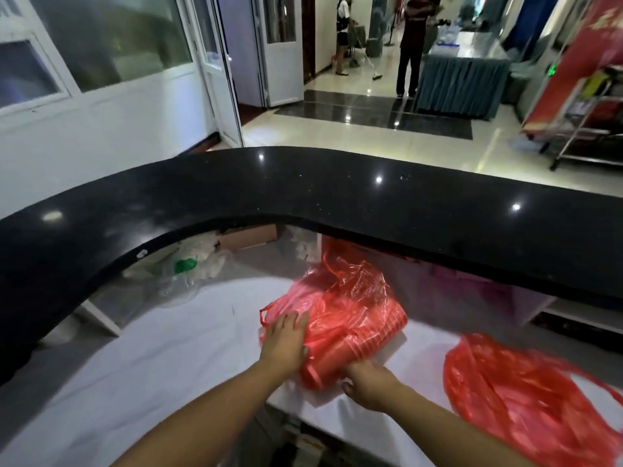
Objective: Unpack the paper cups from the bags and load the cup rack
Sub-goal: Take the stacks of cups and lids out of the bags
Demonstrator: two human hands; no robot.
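The black polished stone ledge curves across in front of us and overhangs the far side of the lower white desk, so the room above the far strip is low. To the left the desk runs bare and wide. Under the ledge's left bend lie crumpled clear plastic wrapping with a green cap and a brown cardboard box. On the right a second red plastic bag — blurred — takes up that side, well apart from our hands.

The red translucent plastic bag lies in the middle of the desk, its loose mouth rising toward the ledge. Inside it a stack of nested paper cups, red through the film, lies on its side, its near end pointing at us close to the desk's near edge.

Our left grip is flat, fingers straight, pressing down on the bag's left part just beside the stack. Our right grip is curled round the stack's near end through the film — the fingertips themselves are hidden.
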